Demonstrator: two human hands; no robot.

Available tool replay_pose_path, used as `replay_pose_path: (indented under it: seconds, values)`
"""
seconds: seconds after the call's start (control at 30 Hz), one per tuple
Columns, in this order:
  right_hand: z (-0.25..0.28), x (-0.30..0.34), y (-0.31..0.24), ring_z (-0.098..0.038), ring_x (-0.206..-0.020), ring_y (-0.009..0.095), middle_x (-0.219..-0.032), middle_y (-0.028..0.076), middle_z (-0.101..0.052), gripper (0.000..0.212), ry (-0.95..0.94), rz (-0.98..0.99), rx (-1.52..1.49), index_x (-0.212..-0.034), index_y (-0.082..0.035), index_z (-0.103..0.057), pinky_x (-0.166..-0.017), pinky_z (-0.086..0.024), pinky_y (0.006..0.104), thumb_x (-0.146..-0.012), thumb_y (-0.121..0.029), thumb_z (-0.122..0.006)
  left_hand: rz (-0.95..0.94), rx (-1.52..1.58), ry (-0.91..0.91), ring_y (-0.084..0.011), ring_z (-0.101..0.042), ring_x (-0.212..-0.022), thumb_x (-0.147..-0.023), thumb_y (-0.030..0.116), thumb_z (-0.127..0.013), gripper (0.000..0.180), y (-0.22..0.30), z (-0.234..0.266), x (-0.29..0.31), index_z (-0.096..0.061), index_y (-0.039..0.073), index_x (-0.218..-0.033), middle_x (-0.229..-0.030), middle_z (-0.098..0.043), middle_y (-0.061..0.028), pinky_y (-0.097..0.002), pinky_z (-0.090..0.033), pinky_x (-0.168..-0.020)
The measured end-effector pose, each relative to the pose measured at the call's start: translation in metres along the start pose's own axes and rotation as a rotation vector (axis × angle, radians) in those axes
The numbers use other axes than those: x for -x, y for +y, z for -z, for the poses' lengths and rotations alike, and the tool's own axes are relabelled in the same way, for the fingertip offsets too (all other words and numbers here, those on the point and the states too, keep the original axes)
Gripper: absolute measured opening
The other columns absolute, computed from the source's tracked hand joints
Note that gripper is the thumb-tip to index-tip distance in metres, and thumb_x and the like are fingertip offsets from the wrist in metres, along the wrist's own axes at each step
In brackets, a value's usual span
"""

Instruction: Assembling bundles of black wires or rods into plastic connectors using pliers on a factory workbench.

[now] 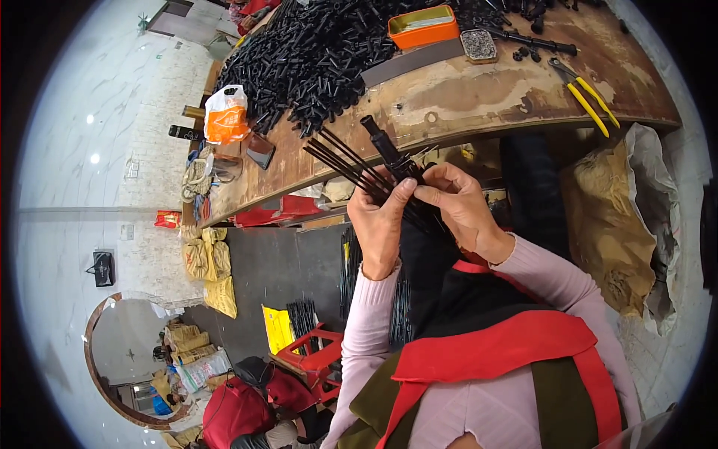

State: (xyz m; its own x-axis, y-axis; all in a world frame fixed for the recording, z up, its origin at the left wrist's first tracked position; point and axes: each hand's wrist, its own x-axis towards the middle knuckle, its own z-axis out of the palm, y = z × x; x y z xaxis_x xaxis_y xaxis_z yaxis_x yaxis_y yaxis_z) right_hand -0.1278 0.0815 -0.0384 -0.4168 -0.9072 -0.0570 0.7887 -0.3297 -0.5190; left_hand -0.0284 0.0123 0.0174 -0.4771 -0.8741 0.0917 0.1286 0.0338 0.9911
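Note:
In front of me, at the table's front edge, my left hand (381,224) is closed around a black frame like an umbrella's. Its thin rods (340,166) fan out to the upper left past my fingers. A thick black stepped tube (382,141) stands up from the frame, tilted to the upper left. My right hand (464,206) is closed, thumb and fingers pinching by the collar at the tube's base, with several fine wire ends beside it. Both thumbs meet there. Whatever small part lies between the right fingertips is hidden. More black rods run down behind my hands.
On the wooden table (449,105) lies a heap of black tubular parts (314,60). Nearby are an orange box (423,28), a small tray (479,46), yellow-handled pliers (585,93) and a white-orange bag (226,114). A large sack (613,217) stands right; another person (247,408) is lower left.

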Motion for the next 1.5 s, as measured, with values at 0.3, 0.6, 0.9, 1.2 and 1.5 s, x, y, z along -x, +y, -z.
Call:
replay_pose_path:
  seconds: [0.3,0.6,0.9,1.2,1.5]
  values:
    - [0.027,-0.018,-0.002,-0.064,-0.092,0.015,-0.096,0.006,-0.068,0.015,-0.088,-0.235,-0.16,-0.096,-0.002,-0.068,-0.085,-0.051,0.0253,-0.083,0.004,-0.071,-0.006,-0.037,-0.127,-0.0093,-0.061,-0.087,-0.09,0.004,-0.066,0.019,-0.003,0.002,-0.004,-0.065,-0.005,-0.107,-0.1,-0.069,-0.0047,-0.0223,-0.048,-0.08]
    - [0.006,-0.006,0.016,-0.062,-0.088,0.011,-0.091,0.004,-0.067,0.011,0.03,-0.052,-0.064,-0.093,-0.003,-0.064,-0.083,-0.049,0.0242,-0.085,0.004,-0.069,0.019,-0.201,-0.021,-0.0125,-0.063,-0.088,-0.089,0.005,-0.068,0.021,0.009,-0.013,0.0,-0.062,-0.005,-0.107,-0.099,-0.069,-0.009,-0.0253,-0.049,-0.081]
    - [0.021,-0.022,0.008,-0.061,-0.095,0.011,-0.1,0.001,-0.065,0.021,-0.085,-0.179,-0.153,-0.1,-0.007,-0.061,-0.09,-0.048,0.0238,-0.085,0.008,-0.067,0.108,0.038,-0.044,-0.0157,-0.067,-0.089,-0.084,0.002,-0.073,0.02,-0.002,-0.004,-0.013,-0.066,-0.005,-0.102,-0.096,-0.071,-0.0104,-0.0271,-0.052,-0.083]
    - [0.036,-0.035,0.006,-0.06,-0.102,0.01,-0.107,-0.001,-0.064,0.027,-0.126,-0.392,-0.235,-0.101,-0.008,-0.06,-0.091,-0.048,0.0215,-0.082,0.011,-0.067,0.111,-0.064,-0.042,-0.0273,-0.068,-0.098,-0.085,0.002,-0.072,0.02,0.0,-0.008,-0.011,-0.064,-0.006,-0.1,-0.096,-0.07,-0.0162,-0.0347,-0.052,-0.091]
    - [0.029,-0.019,0.026,-0.061,-0.102,0.012,-0.11,0.003,-0.065,0.021,-0.06,-0.074,-0.197,-0.104,-0.006,-0.061,-0.096,-0.046,0.0255,-0.087,0.005,-0.066,0.129,-0.018,-0.078,-0.0188,-0.067,-0.096,-0.086,0.0,-0.069,0.017,-0.007,0.0,-0.015,-0.066,-0.006,-0.101,-0.098,-0.07,-0.0115,-0.0297,-0.051,-0.089]
